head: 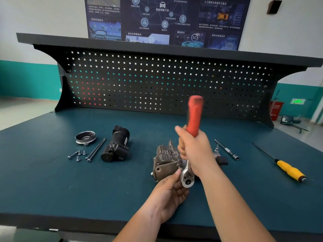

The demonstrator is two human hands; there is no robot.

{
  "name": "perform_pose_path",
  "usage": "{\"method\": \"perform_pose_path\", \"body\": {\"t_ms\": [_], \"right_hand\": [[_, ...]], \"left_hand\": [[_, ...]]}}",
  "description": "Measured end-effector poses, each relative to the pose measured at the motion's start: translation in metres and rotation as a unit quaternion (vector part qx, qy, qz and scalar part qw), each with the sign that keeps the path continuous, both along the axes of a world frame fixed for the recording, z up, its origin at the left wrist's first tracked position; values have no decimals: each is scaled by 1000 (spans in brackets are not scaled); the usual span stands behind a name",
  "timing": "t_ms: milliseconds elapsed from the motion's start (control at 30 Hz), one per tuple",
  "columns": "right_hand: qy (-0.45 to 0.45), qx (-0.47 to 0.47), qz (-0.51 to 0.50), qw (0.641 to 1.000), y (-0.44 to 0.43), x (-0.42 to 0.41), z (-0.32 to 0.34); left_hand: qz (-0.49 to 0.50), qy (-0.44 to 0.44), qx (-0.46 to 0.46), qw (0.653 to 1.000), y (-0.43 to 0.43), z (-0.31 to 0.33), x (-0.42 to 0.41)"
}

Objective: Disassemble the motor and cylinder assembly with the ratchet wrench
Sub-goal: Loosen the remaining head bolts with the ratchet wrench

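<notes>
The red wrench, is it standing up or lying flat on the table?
Standing up. The right hand grips the ratchet wrench with its red handle pointing up and its metal head low beside the cylinder assembly.

Right hand (194,151) clenched, left hand (168,194) cupped

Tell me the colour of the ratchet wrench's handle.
The ratchet wrench handle is red, seen best in the head view.
</notes>
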State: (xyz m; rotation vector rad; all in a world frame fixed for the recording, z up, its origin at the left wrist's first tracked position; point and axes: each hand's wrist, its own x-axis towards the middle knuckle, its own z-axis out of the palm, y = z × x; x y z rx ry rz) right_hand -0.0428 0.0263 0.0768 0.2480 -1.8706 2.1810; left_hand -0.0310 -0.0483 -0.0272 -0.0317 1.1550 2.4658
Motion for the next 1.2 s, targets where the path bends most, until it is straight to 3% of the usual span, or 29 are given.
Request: {"method": "perform_pose_path", "body": {"t_ms": [67,167,233,300,467,533,600,700,867,967,1100,1200], "right_hand": [[20,139,20,990,-11,-2,3],[54,321,66,943,-31,0,-1],[69,391,92,913,-43,1,-7],[73,402,102,907,-46,3,-11],[90,295,36,950,-35,9,-12],[78,175,0,981,-25,12,-16],[58,-10,-6,998,-12,15,-20],[44,-250,-74,965,10,19,-27],[-31,-455,-170,873,27,20,-49],[-23,-459,-178,870,25,21,-53],[11,-354,-151,923,20,16,-35],[3,-221,-90,971,13,10,-16]], "left_hand": [[-3,0,0,1000,0,0,0],[2,9,8,1000,-2,-1,1],[3,14,9,1000,-4,1,2],[6,13,6,1000,-5,1,3],[9,30,6,999,-5,1,3],[12,26,10,1000,-4,1,2],[12,14,14,1000,-3,1,1],[17,-8,15,1000,-1,1,1],[23,-16,-1,1000,-1,1,1],[26,-23,2,999,-2,1,2],[21,-21,10,1000,-2,1,0],[8,-10,5,1000,-1,0,-1]]}}
